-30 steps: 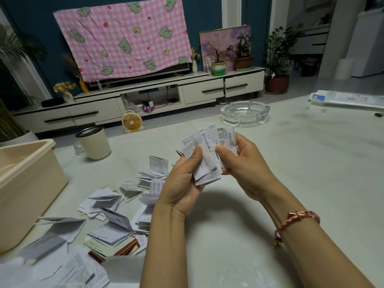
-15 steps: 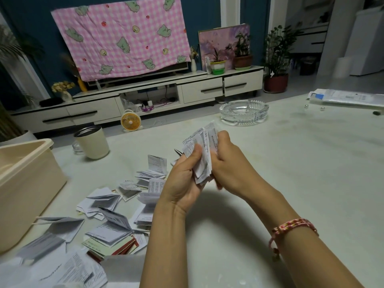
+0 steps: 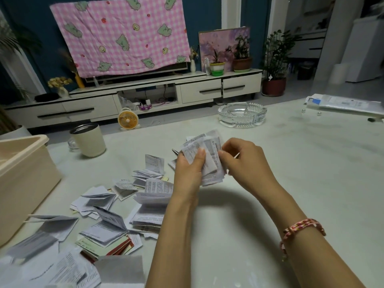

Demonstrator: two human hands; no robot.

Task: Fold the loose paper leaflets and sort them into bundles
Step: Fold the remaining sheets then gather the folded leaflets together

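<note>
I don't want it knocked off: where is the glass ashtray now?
In the head view the ashtray sits near the far edge of the table, right of centre, beyond the right hand and left of the flat papers.

A dark teal wall (image 3: 207, 13) fills twelve o'clock, and against it a long white low cabinet (image 3: 199, 90) carries a screen (image 3: 145, 73) draped in a pink checked blanket (image 3: 124, 36), with a leaning painting (image 3: 222, 44) and potted plants (image 3: 241, 59) toward one o'clock. On the grey floor (image 3: 296, 91) a small orange fan (image 3: 127, 120) stands at eleven o'clock, a tall plant in a red pot (image 3: 273, 86) at one o'clock and a white pillar (image 3: 332, 38) at two o'clock. The light is dim and cool.
</note>
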